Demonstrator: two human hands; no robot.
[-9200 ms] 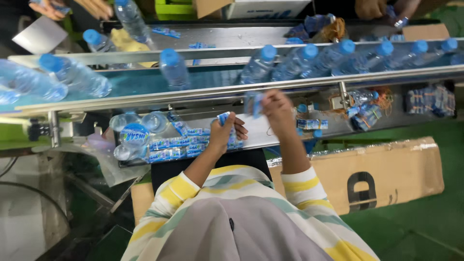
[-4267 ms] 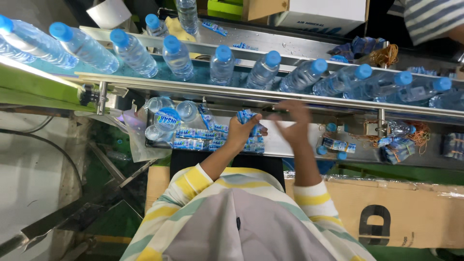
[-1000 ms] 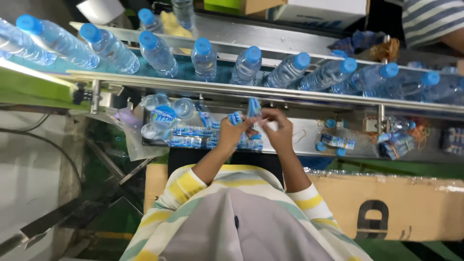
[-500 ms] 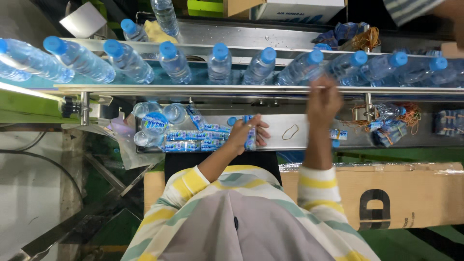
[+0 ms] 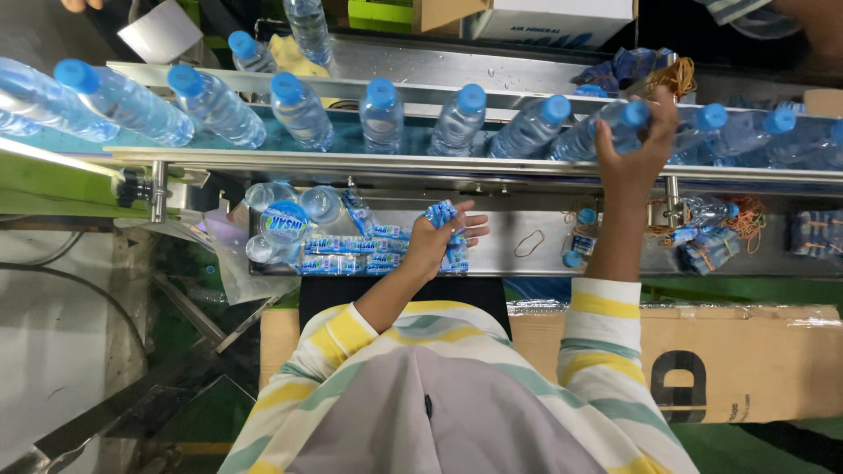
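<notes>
head view:
bottle position: clear water bottle (image 5: pixel 587 132) with blue cap lies tilted on the conveyor (image 5: pixel 263 160), in a row of the same bottles; right hand (image 5: pixel 634 145) is on it, far side of the rail.
labels position: bunch of blue label sleeves (image 5: pixel 446 230) sits in left hand (image 5: pixel 432 239), over the steel shelf (image 5: pixel 536 259) below the conveyor, well apart from the right hand.
label stack: more blue sleeves (image 5: pixel 347 261) lie flat on the shelf just left of the left hand, beside a few loose bottles (image 5: pixel 285 219).
hidden: right palm not seen, only its back; whether a sleeve sits on that bottle can't be told. Right-end bottles cut by frame edge.
left hand: curled around the sleeve bunch, fingertips loose, pinching it.
right hand: fingers spread, wrapped over the bottle's neck end, touching it.
other: rubber band (image 5: pixel 529 242) on the shelf between the hands; cardboard box (image 5: pixel 746 360) below.
</notes>
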